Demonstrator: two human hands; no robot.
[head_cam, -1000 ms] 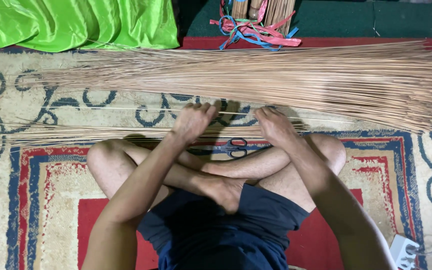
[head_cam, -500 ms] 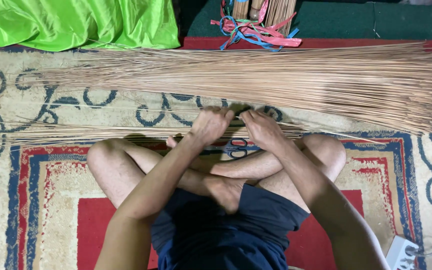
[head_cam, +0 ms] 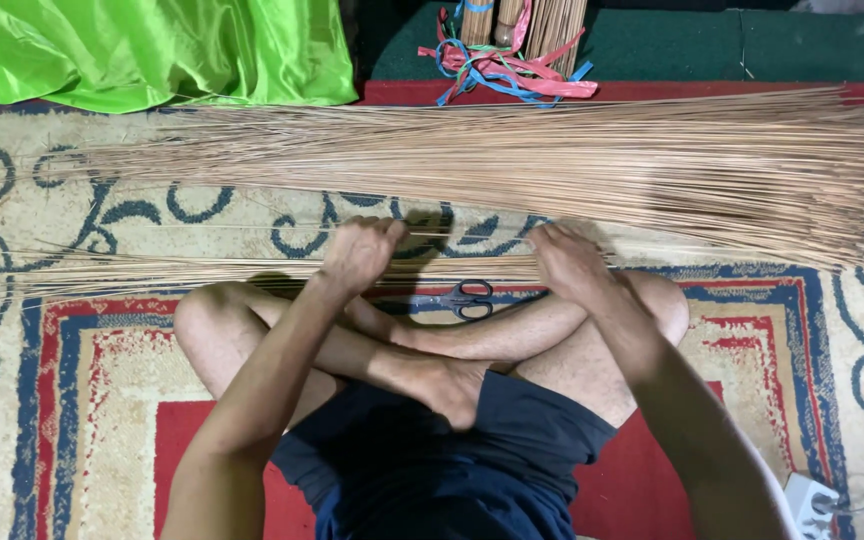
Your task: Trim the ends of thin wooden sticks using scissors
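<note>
Fingers of the left hand [head_cam: 360,252] are curled shut over a thin row of sticks [head_cam: 202,270] that lies across the carpet [head_cam: 12,400] just ahead of the crossed legs [head_cam: 432,345], the knuckles facing up. Those of the right hand [head_cam: 570,262] bend down together onto the same row, off at three o'clock from the left hand, and seem to pinch a few sticks, though the grip itself is hidden under the palm. Between the two hands, slightly toward six o'clock, a pair of black-handled scissors [head_cam: 460,298] lies on the carpet by the shins. At twelve o'clock a far thicker bundle of sticks [head_cam: 572,165] spans the floor, fanned wide at its three o'clock end. Beyond it sit a green cloth [head_cam: 142,50] at eleven o'clock and a tangle of coloured ribbons [head_cam: 502,70] at twelve. A white power strip [head_cam: 810,500] shows at five o'clock.
</note>
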